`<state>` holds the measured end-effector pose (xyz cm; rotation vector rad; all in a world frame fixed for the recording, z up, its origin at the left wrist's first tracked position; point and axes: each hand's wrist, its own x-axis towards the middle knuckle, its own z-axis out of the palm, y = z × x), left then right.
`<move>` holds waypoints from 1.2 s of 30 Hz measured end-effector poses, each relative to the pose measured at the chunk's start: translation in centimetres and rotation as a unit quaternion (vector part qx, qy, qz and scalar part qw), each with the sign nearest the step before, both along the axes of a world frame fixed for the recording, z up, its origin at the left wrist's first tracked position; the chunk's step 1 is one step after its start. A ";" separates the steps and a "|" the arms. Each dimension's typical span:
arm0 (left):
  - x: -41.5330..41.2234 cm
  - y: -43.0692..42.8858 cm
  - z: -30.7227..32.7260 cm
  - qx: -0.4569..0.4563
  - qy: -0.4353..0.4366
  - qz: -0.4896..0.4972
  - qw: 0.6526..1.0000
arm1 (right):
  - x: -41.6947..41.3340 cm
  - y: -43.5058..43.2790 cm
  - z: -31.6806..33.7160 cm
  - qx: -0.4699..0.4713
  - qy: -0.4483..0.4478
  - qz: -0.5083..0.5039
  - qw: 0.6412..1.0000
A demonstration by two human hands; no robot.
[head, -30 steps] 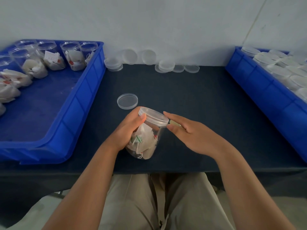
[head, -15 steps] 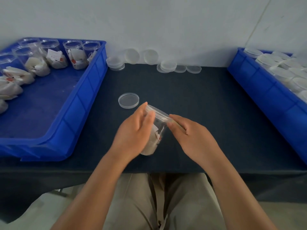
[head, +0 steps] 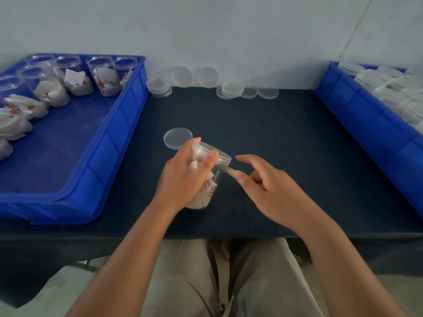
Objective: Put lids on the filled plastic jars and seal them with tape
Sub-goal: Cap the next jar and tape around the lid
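Close in, the left hand (head: 183, 177) is gripping the jar (head: 202, 199), fingers curling round its neck. The jar is tilting just above the table (head: 286, 145), its lid (head: 217, 154) on. The right hand (head: 270, 188), against the jar half a second ago, is now drawing away. Its fingertips are pinching what looks like a pale tape strip (head: 227, 171) stretching from under the lid, so sealing is beginning. Beyond, a spare lid (head: 177, 137) is lying flat, and open jars (head: 104, 78) are waiting in the left bin (head: 119, 124).

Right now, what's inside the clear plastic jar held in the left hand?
White paper sachets with red-marked tags sit in the lidded clear plastic jar. The left hand wraps its side, hiding most of the upper contents.
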<state>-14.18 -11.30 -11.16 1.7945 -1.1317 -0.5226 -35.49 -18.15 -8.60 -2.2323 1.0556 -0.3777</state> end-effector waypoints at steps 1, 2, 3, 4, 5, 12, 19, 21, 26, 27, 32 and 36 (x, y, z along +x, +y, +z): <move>0.3 0.1 0.2 -0.009 0.019 -0.009 1.000 | 0.0 -0.2 0.1 -0.006 0.003 0.011 1.000; 0.5 0.2 0.3 -0.014 0.039 -0.022 0.999 | -0.1 -0.4 0.1 -0.012 0.004 0.016 1.000; 0.7 0.2 0.5 -0.013 0.057 -0.038 0.998 | -0.2 -0.7 0.1 -0.020 0.005 0.016 1.000; 0.8 0.2 0.6 -0.008 0.071 -0.055 0.996 | -0.2 -0.9 0.1 -0.032 0.010 0.017 0.999; 1.0 0.2 0.8 -0.006 0.083 -0.072 0.994 | -0.2 -1.1 0.1 -0.045 0.015 0.020 0.999; 1.8 -0.1 -0.8 -0.037 0.194 -0.149 0.969 | 0.7 -2.1 -0.4 -0.030 0.015 0.032 0.999; 2.2 -0.4 -1.5 -0.037 0.216 -0.150 0.964 | 1.3 -1.5 0.1 -0.051 0.024 0.042 0.997; 2.0 -0.5 -0.9 -0.032 0.170 -0.141 0.975 | 1.2 -1.2 -0.1 -0.075 0.030 0.025 0.996; 0.6 0.1 0.5 -0.056 0.001 -0.010 0.998 | 0.8 -0.2 -0.3 -0.115 0.047 -0.018 0.992; -0.2 0.2 0.6 -0.035 -0.032 -0.009 0.999 | 0.8 0.0 -0.2 -0.120 0.046 -0.023 0.991; -3.8 0.4 0.4 0.008 -0.115 0.053 0.992 | 1.6 0.8 -0.3 -0.136 0.041 -0.034 0.989; -2.9 -0.3 0.7 0.015 -0.122 0.071 0.990 | 0.7 -0.1 -0.2 -0.053 0.036 0.008 0.998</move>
